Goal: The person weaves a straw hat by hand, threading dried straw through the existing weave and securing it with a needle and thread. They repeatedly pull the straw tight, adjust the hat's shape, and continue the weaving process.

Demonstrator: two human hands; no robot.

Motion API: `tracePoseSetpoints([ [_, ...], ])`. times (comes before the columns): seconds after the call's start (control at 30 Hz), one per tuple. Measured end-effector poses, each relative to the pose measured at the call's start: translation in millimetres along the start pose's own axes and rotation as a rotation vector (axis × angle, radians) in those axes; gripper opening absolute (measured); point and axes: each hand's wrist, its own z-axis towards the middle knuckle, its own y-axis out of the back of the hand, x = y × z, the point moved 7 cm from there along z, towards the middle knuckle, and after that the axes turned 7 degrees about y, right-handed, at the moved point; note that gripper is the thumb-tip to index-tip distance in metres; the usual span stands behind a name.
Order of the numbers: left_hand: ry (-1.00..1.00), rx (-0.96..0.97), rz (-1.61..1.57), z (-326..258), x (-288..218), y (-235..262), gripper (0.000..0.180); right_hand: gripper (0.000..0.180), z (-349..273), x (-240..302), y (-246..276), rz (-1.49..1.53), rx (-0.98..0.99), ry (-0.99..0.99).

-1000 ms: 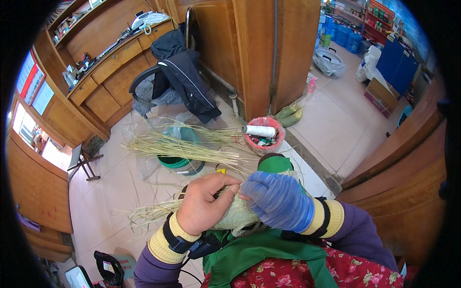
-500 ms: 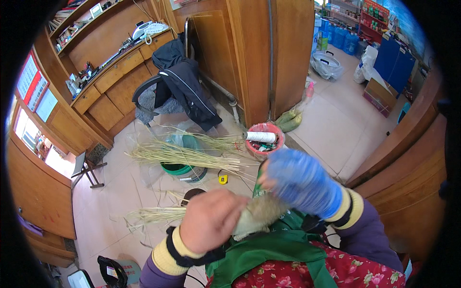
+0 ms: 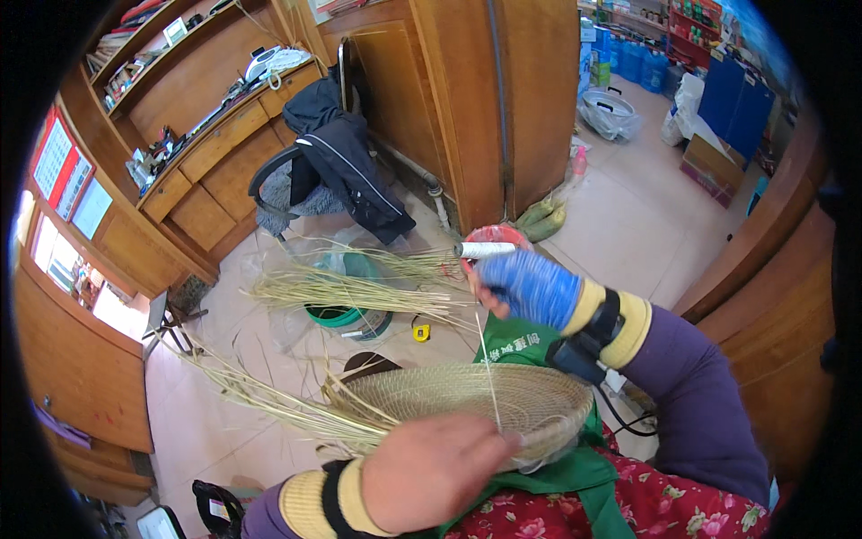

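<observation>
We've got the left hand [image 3: 431, 472] clamped on the basket [image 3: 467, 404] rim at lower centre to steady it, right hand [image 3: 530, 287] fingers pinching the strand [image 3: 488, 368] taut above.

Red-bordered wall chart [image 3: 56, 160] hangs at far left, with a pale framed sheet [image 3: 92, 208] just below it. A small framed picture [image 3: 175, 31] stands on the upper wooden shelf, near stacked books. A brown cardboard box [image 3: 709, 163] sits on the floor at right, beside a tall blue panel [image 3: 741, 112]. White sacks [image 3: 684, 101] stand just left of the box. Blue containers [image 3: 642, 65] line the rear floor. Printed detail too small to tell.
</observation>
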Motion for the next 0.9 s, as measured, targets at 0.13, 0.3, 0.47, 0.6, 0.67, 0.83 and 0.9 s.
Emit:
tracePoseSetpoints([
  [0.13, 0.24, -0.156, -0.188, 3, 46, 10, 0.011, 0.022, 12, 1, 4, 0.267, -0.024, 0.052],
  [0.3, 0.348, -0.192, -0.331, 2, 90, 13, 0.01, 0.019, 44, 32, 62, 0.326, 0.152, 0.251],
  [0.47, 0.37, -0.207, -0.304, 12, 109, 18, 0.01, 0.014, 81, 47, 207, 0.035, -0.617, 0.243],
  [0.6, 0.378, -0.222, -0.323, 22, 122, 20, 0.01, 0.024, 104, 26, 119, -0.554, 0.008, 0.345],
  [0.67, 0.43, -0.225, -0.334, 21, 127, 19, 0.009, 0.021, 92, 0, 45, -0.636, 0.586, 0.2],
  [0.83, 0.487, -0.224, -0.345, 18, 137, 16, 0.007, 0.02, 58, -19, -14, -0.535, 0.91, -0.24],
  [0.9, 0.402, -0.247, -0.298, 20, 134, 20, 0.007, 0.021, 56, -14, -10, -0.592, 0.924, -0.261],
])
